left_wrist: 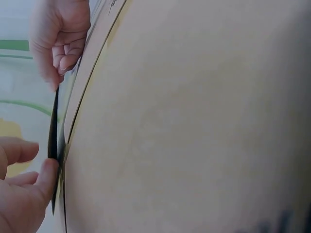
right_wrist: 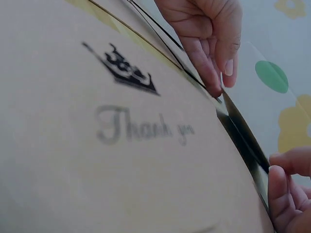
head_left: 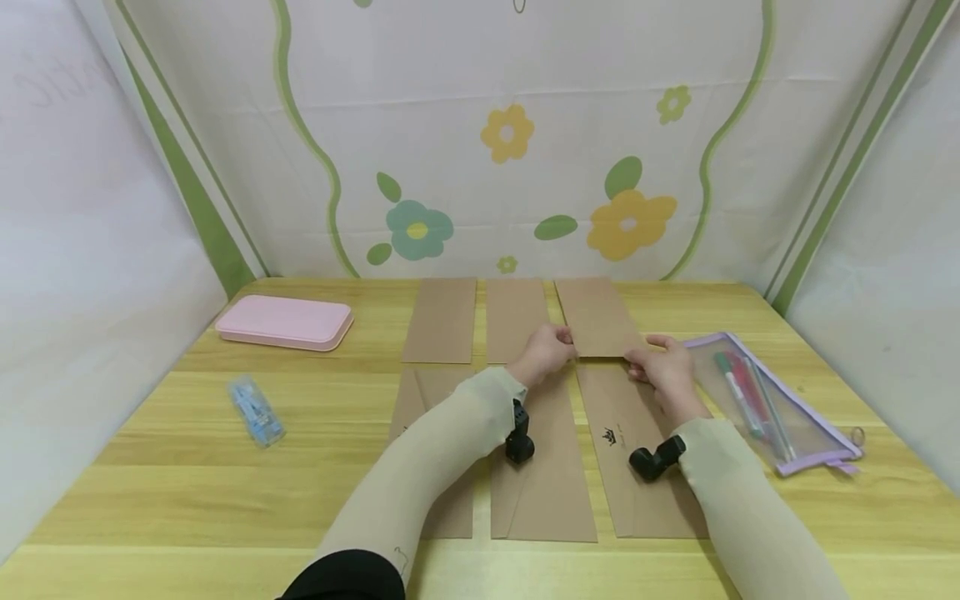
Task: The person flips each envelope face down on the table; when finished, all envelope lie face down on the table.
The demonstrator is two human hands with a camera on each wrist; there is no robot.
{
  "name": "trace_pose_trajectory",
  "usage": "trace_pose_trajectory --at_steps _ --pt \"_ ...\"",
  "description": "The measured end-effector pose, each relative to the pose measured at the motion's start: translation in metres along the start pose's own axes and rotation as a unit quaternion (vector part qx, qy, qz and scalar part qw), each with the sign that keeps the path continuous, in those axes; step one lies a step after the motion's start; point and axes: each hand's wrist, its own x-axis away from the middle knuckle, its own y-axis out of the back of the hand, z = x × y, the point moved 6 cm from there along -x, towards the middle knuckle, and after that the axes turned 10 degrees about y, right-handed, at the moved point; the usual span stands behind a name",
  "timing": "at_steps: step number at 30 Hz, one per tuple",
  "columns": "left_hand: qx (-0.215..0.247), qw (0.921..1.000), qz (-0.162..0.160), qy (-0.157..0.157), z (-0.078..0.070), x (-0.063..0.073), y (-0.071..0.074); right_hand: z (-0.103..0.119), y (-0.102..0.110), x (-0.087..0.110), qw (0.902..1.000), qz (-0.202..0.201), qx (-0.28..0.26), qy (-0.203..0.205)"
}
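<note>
envelope (head_left: pixel 598 321), far row, right end

left hand (head_left: pixel 544 352): curled fingers and thumb pinching its near left corner. right hand (head_left: pixel 666 371): curled fingers and thumb pinching its near right corner. other envelopes (head_left: pixel 444 321), five: two beside it, three in the near row. pink case (head_left: pixel 285 322): far left. clear pack (head_left: pixel 257 411): nearer, left. mesh pouch (head_left: pixel 795 402), pens (head_left: pixel 750 397) inside: right. all on a wood-grain table (head_left: pixel 187 492).

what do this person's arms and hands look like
The left hand and right hand wear no gloves. The left sleeve and right sleeve are long and pale beige. Each wrist carries a small black camera, no cable visible. The left sleeve also shows a thin dark squiggle, and a rounded black shape, too cropped to identify, covers part of it.
</note>
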Motion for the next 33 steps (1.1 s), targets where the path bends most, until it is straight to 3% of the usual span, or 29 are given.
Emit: trace_pose_trajectory --at_steps 8,15,19,28,33 --pt "0.011 0.9998 -0.013 -0.004 -0.001 0.006 0.010 0.003 0.000 0.001 0.9999 -0.010 0.011 -0.002" --pt "0.026 0.9997 -0.001 -0.001 -0.001 0.013 0.015 0.012 -0.005 0.004 0.9994 -0.005 0.028 0.019" --pt "0.041 0.9990 0.002 -0.017 -0.005 0.018 0.022 0.018 -0.009 0.007 0.9984 -0.002 0.045 0.035" --pt "0.085 0.9954 0.014 -0.042 -0.008 0.035 0.047 0.034 -0.030 0.019 0.9978 0.033 0.009 0.057" --pt "0.080 0.9945 0.029 -0.061 -0.006 0.048 0.063 0.043 -0.046 0.029 0.9958 0.069 0.002 0.060"
